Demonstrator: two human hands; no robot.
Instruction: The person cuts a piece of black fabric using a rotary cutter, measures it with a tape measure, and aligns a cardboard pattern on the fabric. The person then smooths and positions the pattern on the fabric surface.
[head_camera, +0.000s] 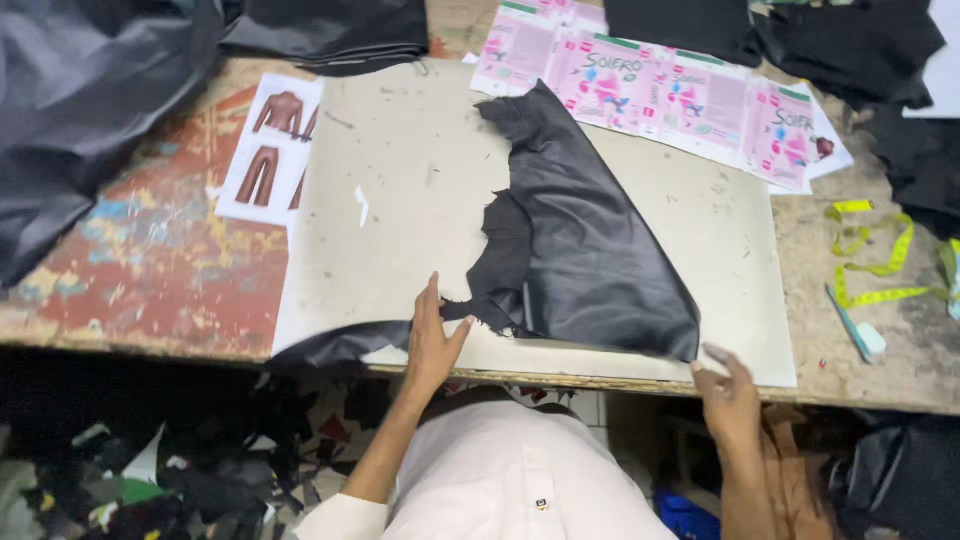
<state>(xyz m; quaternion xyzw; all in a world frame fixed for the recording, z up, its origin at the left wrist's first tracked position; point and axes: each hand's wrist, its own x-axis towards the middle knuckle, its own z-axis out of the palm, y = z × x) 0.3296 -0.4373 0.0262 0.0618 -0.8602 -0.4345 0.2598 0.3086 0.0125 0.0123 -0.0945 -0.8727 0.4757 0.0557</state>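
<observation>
Head view looked down on a piece of black leather (580, 250) that lay spread across a pale board (400, 200) on the worn, paint-stained surface (150, 260), its near edge reaching the board's front rim. The left hand (432, 340) lay flat with fingers spread on the board, touching the leather's ragged left edge; its grip was open and pressed down rather than closed on anything. The right hand (728, 395) sat at the lower right corner of the leather, fingertips pinching or nudging that corner; whether its grip was closed on the leather could not be told. The leather looked thin, soft and limp, with a slight sheen, so it would likely drape and slide easily. Its smooth right edge seemed the sounder place to hold; the torn left margin looked frail. Pink printed cartons (660, 90) and a yellow tape measure (875, 255) lay beyond.
</observation>
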